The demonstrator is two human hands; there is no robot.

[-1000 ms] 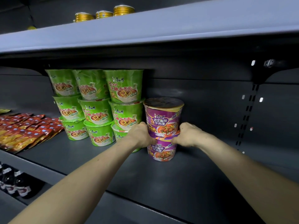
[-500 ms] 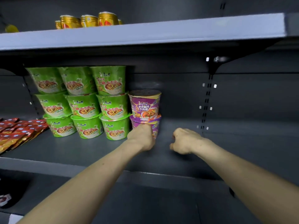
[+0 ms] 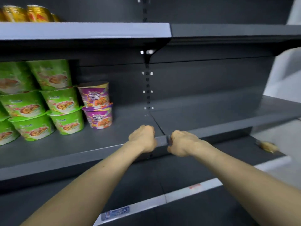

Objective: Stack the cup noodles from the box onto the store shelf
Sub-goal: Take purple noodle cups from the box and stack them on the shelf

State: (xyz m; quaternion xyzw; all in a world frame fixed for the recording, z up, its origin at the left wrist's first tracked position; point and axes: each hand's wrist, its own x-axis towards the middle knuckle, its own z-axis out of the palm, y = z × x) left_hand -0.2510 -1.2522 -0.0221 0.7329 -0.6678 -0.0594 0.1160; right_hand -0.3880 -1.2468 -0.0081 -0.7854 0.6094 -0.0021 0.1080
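— My fingers were curled under on both hands, loose fists with nothing in them that I could see. My left hand (image 3: 142, 138) and right hand (image 3: 182, 143) hung side by side, just apart, over the front lip of the shelf (image 3: 114, 139), at the seam between its two boards.

— And the noodles?

— Two purple cups (image 3: 94, 97) stood at the back left of that shelf, one upright on the other, well apart from my hands.

— What was around them?

— Green cups (image 3: 63, 101), stacked three high in rows, just left of the purple pair. Whether the nearest green stack touched it, I couldn't tell.

— What stood in the way?

— Only bare board lay between my fists and the cups. The upper shelf (image 3: 84, 31) hung close over the top green cups, with gold cans (image 3: 38, 13) standing on it. A slotted upright (image 3: 147, 88) ran down the back wall, right of the purple cups.

— And lower down?

— A pale price strip (image 3: 162, 197) crossed under my forearms, carrying a blue tag (image 3: 117, 212) and a red one (image 3: 194, 186), both too blurred to read. Off to the right lay something yellowish (image 3: 268, 146), too smeared to name.
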